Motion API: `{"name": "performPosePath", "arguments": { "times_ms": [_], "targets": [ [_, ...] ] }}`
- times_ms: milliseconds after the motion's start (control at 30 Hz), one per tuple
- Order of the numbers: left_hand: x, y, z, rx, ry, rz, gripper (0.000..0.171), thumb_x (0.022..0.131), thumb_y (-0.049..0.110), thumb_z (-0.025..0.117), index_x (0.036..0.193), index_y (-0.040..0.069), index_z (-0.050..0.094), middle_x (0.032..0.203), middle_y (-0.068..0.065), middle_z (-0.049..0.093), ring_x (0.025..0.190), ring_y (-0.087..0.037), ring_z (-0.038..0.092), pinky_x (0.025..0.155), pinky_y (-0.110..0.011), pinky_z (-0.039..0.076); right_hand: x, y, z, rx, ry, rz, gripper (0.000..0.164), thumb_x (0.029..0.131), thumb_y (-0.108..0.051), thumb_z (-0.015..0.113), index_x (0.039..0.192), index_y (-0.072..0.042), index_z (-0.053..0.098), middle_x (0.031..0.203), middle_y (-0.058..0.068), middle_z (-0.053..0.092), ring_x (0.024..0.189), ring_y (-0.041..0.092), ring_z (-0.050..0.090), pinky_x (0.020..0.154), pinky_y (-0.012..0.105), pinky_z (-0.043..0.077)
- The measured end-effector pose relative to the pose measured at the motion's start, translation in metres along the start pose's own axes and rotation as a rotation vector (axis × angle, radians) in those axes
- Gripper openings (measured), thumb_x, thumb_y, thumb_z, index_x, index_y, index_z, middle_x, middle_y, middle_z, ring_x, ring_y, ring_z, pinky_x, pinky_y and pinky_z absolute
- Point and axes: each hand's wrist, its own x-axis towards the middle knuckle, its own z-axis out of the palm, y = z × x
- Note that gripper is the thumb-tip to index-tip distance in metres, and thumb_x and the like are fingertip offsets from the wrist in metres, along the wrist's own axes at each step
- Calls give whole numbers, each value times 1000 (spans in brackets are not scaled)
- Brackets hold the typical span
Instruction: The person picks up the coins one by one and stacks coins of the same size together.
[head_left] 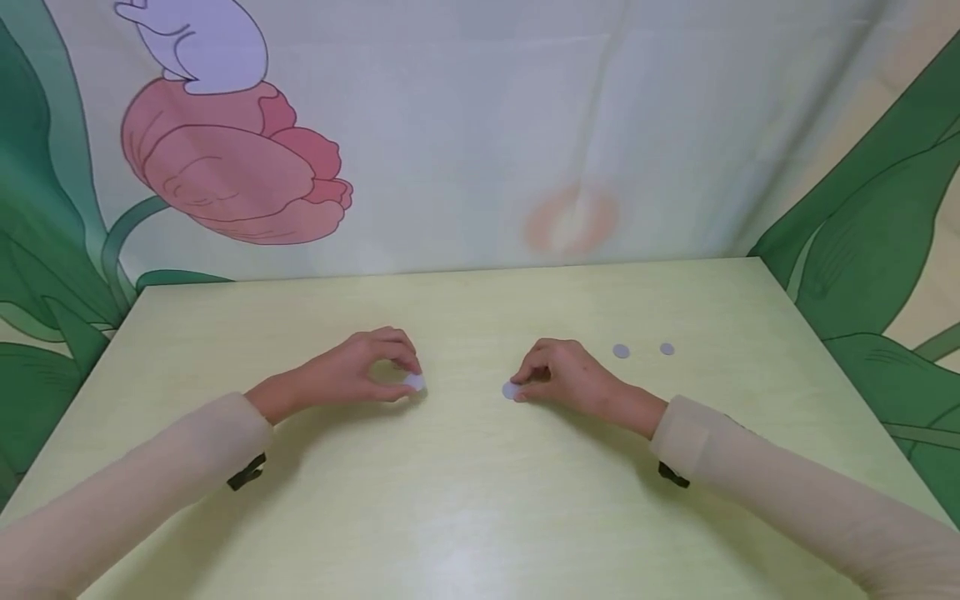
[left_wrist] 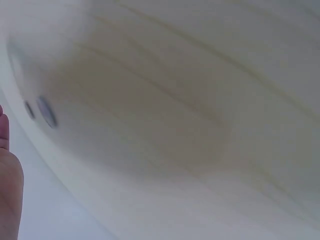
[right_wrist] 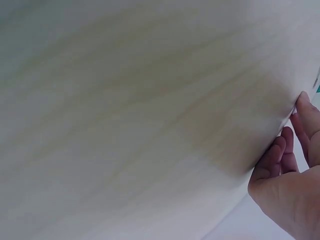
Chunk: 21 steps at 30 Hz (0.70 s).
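My left hand (head_left: pixel 347 371) pinches a small pale round disc (head_left: pixel 415 382) between thumb and fingertips, low over the table left of its middle. Opposite it, my right hand (head_left: pixel 572 380) has thumb and forefinger closed on the edge of a second pale disc (head_left: pixel 510 390) at the table surface. A gap of bare tabletop separates the two discs. In the left wrist view just part of the left hand (left_wrist: pixel 9 185) shows at the edge, its fingertips out of frame. The right wrist view shows the right hand (right_wrist: pixel 295 185) with curled fingers close to the tabletop; its disc is hidden there.
Two more flat discs, a nearer one (head_left: pixel 621 352) and a farther-right one (head_left: pixel 667 349), lie beyond the right hand. The light wood-grain table (head_left: pixel 465 492) ends at the back against a printed curtain (head_left: pixel 450 150) with a flower and leaves.
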Motion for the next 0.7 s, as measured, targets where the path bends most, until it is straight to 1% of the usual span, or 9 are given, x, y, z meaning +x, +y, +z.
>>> {"name": "performPosePath", "arguments": {
  "times_ms": [200, 367, 533, 700],
  "targets": [
    [17, 11, 8, -22, -21, 9, 14, 91, 23, 79, 103, 18, 73, 107, 7, 62, 101, -20, 62, 91, -42, 53, 1, -1, -3, 12, -5, 17, 15, 86, -19, 84, 100, -17, 80, 97, -5, 68, 90, 11, 61, 83, 30, 53],
    [30, 20, 17, -37, -17, 25, 16, 91, 24, 79, 104, 17, 73, 107, 6, 62, 103, -22, 63, 94, -42, 53, 0, -1, -3, 3, -10, 24, 16, 86, -20, 84, 101, -17, 81, 97, -5, 69, 90, 12, 62, 83, 29, 53],
    [41, 28, 24, -60, 2, 52, 16, 90, 21, 80, 103, 15, 72, 106, 4, 62, 103, -25, 63, 93, -43, 53, 2, 1, -5, 5, -28, 3, 18, 85, -20, 85, 102, -17, 81, 98, -4, 69, 90, 12, 63, 83, 30, 54],
    [50, 33, 30, -43, 15, 57, 18, 88, 19, 81, 102, 13, 72, 106, 3, 62, 102, -20, 62, 94, -40, 54, 6, 8, -6, -1, -53, -26, 19, 84, -20, 85, 102, -17, 81, 99, -4, 68, 88, 11, 60, 80, 28, 52]
  ]
}}
